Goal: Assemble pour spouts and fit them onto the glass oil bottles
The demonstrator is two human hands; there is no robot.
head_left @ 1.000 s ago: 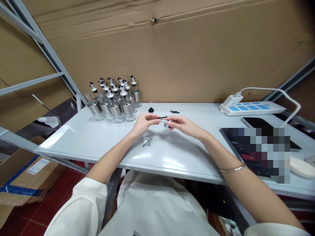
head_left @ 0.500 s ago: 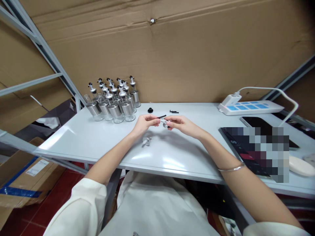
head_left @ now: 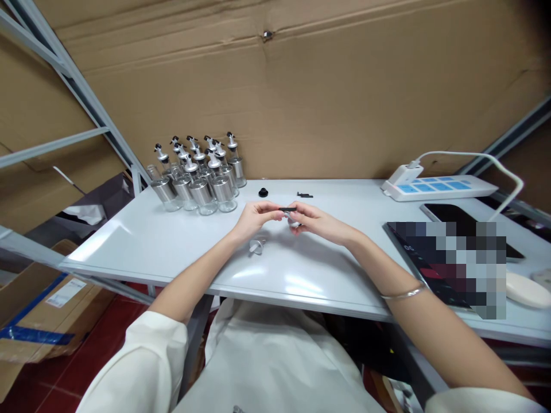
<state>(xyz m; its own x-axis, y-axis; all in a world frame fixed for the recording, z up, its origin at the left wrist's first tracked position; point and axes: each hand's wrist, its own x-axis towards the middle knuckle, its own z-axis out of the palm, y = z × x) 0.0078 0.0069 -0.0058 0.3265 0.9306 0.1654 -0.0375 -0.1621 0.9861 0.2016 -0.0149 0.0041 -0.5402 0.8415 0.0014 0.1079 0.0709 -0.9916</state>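
Observation:
My left hand and my right hand meet above the middle of the table, fingers pinched. Between them is a small silver pourer spout, mostly hidden by the right fingers. A thin black strip-like piece lies across the top of it, its left end at my left fingertips. Below the left wrist a second silver pourer spout rests on the table. Beyond the hands lie a black stopper and another thin black piece.
Several glass bottles with steel bands, most topped by pourers, stand at the back left. A power strip with a plugged charger, a phone and a tablet occupy the right side. Cardboard walls the back.
The black piece has gone from slanting to lying nearly level over the pourer spout. My fingers have shifted slightly around it; the bottles and loose parts stay put.

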